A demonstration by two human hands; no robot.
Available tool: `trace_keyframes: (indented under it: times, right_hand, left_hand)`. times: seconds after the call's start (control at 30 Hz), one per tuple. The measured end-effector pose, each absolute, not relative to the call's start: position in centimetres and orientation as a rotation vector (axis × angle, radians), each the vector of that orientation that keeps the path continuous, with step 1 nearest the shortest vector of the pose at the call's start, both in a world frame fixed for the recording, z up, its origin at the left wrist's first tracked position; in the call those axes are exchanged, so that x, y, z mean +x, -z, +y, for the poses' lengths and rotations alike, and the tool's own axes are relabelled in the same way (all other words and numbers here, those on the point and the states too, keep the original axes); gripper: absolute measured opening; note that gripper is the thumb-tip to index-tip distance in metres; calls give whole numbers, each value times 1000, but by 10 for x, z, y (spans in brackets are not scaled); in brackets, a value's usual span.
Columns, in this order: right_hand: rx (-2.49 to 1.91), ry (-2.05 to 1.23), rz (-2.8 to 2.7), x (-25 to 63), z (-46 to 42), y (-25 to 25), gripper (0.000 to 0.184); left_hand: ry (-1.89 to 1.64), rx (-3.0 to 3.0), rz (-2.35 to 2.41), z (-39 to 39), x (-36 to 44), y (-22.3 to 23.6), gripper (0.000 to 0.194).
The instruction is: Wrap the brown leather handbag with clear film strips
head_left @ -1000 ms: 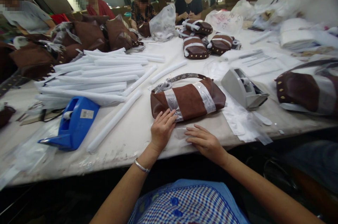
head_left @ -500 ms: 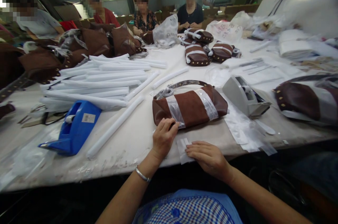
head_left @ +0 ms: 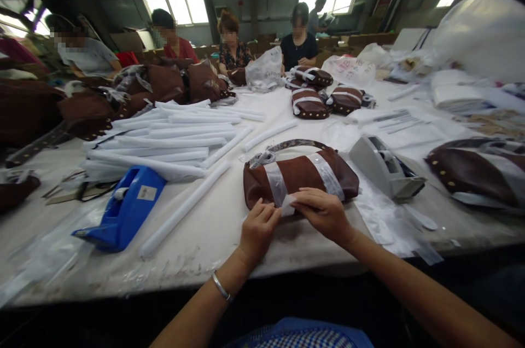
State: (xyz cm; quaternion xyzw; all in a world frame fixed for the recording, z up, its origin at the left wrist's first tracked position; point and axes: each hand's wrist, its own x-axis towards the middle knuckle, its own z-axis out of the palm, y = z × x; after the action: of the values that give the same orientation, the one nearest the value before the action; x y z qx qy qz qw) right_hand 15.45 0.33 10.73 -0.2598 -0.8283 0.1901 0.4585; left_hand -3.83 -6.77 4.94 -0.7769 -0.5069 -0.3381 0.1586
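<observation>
A brown handbag (head_left: 301, 175) lies on its side in front of me, with two clear plastic strips wrapped across it. At its lower front edge, my left hand (head_left: 259, 227) has its fingers bent and closed on the lower end of the left plastic strip (head_left: 277, 181). My right hand (head_left: 324, 215) pinches a small translucent white sheet (head_left: 288, 206) between thumb and fingers, close to the left fingertips and against the bag's front edge. The patterned handle (head_left: 299, 144) with some wrapping on it arches behind the bag. What lies under the left fingertips is hidden.
A blue tape dispenser (head_left: 129, 208) stands left, a grey one (head_left: 383, 167) right of the bag. White rolled tubes (head_left: 172, 140) pile up at back left. More brown bags (head_left: 309, 103) lie around the table (head_left: 197, 233). Several people sit across it.
My right hand has lifted the small translucent sheet from the table edge up to the bag's lower edge. My left hand stays at the strip. The view has tilted up.
</observation>
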Motion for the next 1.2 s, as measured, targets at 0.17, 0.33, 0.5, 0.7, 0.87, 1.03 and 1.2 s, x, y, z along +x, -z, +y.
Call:
trace_keyframes:
  times: [0.17,0.33,0.5,0.7,0.87,1.03,1.2]
  right_hand:
    - [-777,-825,-1999,147,10,-113,11]
    - [-828,-1091,-1892,144,11,-117,18]
    - [-835,-1052,-1914,142,11,-122,31]
    - [-788,-807,-2064,142,12,-128,22]
    - [-763,-600,-2090,136,29,-121,26]
    - [-788,-584,-2059,123,60,-116,31]
    - [-736,-634,-2158,115,78,-108,36]
  left_hand:
    - [1146,-2262,-1517,-69,-44,-41,32]
    - [1188,-2266,-1554,-68,-44,-41,32]
    - [1191,-2253,-1554,-69,-42,-45,30]
    - [1217,-2252,-1533,-70,-42,-46,24]
    - [1258,-2274,-1520,-71,-44,-44,27]
    - [1272,-2290,-1502,-72,-44,-47,29]
    - [1232,-2277,-1518,-72,-44,-48,28]
